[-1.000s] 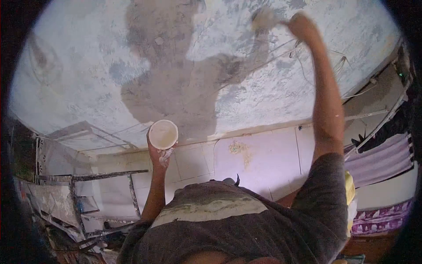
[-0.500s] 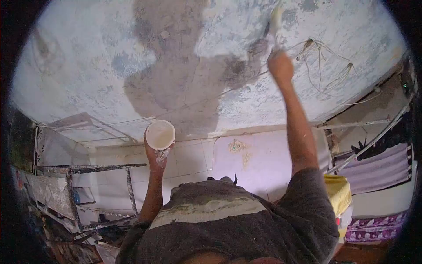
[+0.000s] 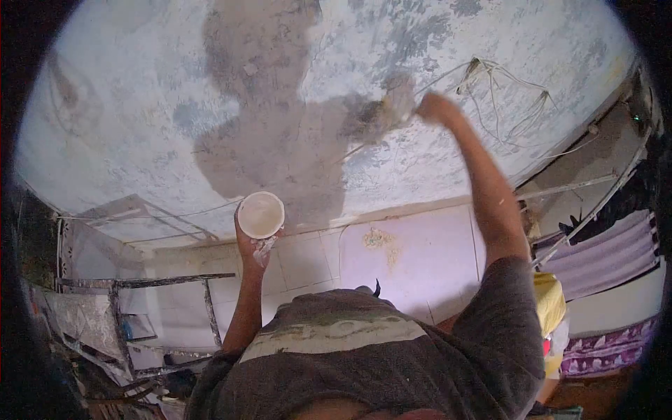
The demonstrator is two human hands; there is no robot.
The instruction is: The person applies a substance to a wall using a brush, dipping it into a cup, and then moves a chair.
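Observation:
My left hand is wrapped round a white tub, held upright with pale contents inside and white smears on my fingers and wrist. My right hand is raised against the patchy white and grey wall, its fingers closed round a brush that is blurred by motion. The brush points left, its head near the wall within the shadow of my arm. Thin loose cables hang on the wall just right of my right hand.
At the lower left stands a worn metal frame. A pale pink panel lies below the wall. On the right are a purple striped cloth, a yellow cloth, a rail and a patterned purple cloth.
My right hand has moved slightly left, and the brush has swung from pointing up to pointing left and lower. The tub in my left hand appears slightly to the right.

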